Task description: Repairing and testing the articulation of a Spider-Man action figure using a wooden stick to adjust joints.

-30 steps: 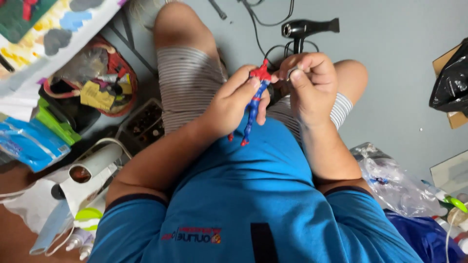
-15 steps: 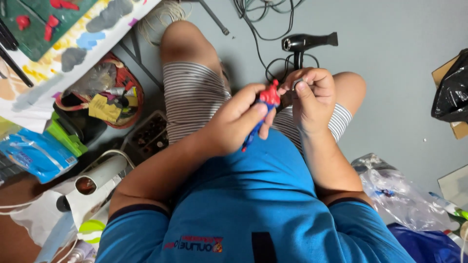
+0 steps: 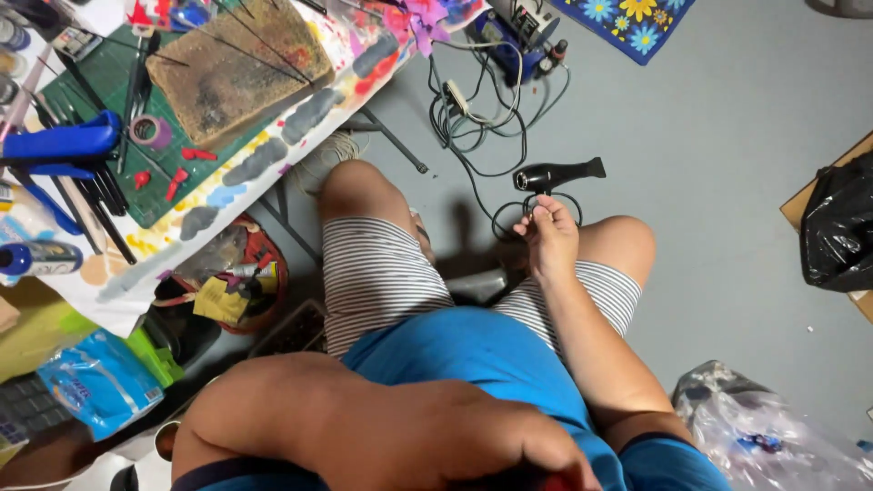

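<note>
— Two hands were on that little red-and-blue figure half a second ago, pinching it over the lap. Where is it now?

— Mostly out of sight. The left hand [image 3: 523,452] has pulled back towards the chest and sits at the bottom edge of the view, very near the camera, with its fingers curled into a fist. There is a sliver of red [image 3: 552,482] just under the knuckles. That may be the figure, but the view is too poor to be sure.

— And the other hand?

— The right hand [image 3: 548,238] has stayed out over the right thigh, wrist on the striped shorts [image 3: 373,273]. Its thumb and fingertips are pinched together and pointing up. If anything is between them, it is too small to make out.

— So the two-handed grip is broken.

— Yes, the hands are now well apart. Whatever they were working on together is no longer held between them. The view has changed too, since the head has lifted and much more of the room shows.

— What lies around the right hand?

— A black hair dryer [image 3: 555,175] is on the grey floor [image 3: 727,118] just beyond the fingertips, not touching them, with its cord looped beside it. On the person's left is a low table [image 3: 273,155] with a green cutting mat [image 3: 155,195] and scattered tools. A black bag [image 3: 837,232] sits far to the right and a clear plastic bag [image 3: 773,436] is near the right elbow.
</note>
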